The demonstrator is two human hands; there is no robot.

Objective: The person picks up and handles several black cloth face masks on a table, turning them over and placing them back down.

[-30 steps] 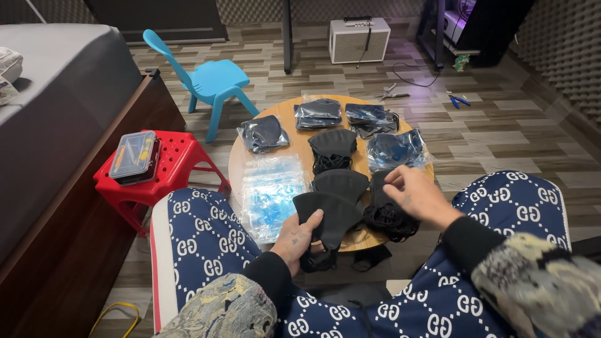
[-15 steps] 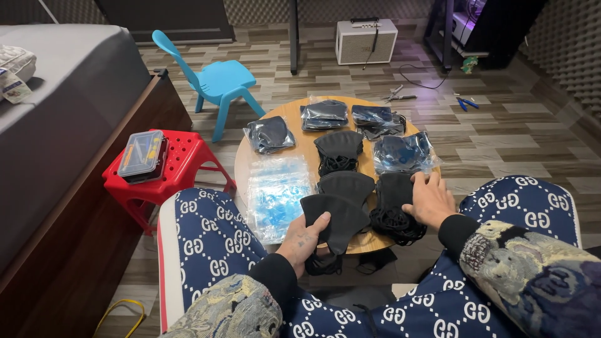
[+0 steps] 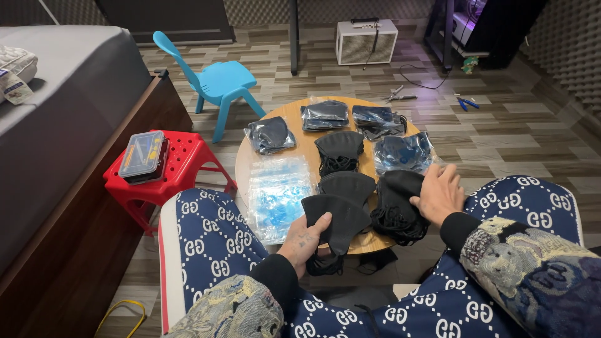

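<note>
Black fabric: everything in hand is black face masks, soft cloth with thin ear loops.
Left hand (image 3: 305, 241): closed on one black mask (image 3: 341, 219), thumb on top, held just over the near edge of the round wooden worktop (image 3: 294, 119). Its loops dangle below the rim.
Right hand (image 3: 440, 194): fingers curled loosely onto the mask pile (image 3: 395, 203) at the near right of the worktop, resting on it more than gripping, as far as I can tell.
Other stuff: two more loose masks (image 3: 339, 150) in the middle, bagged masks (image 3: 324, 114) along the far edge, a stack of empty clear bags (image 3: 275, 194) on the left.
Off to the side: red stool (image 3: 178, 166) with a small case (image 3: 143, 154), blue kid chair (image 3: 216, 81).
Risk, imo: those dangling loops could snag on the pile's tangle of loops and drag extra masks off the edge. The pile already sits right at the rim, so a nudge from the right hand might tip it onto the floor.
</note>
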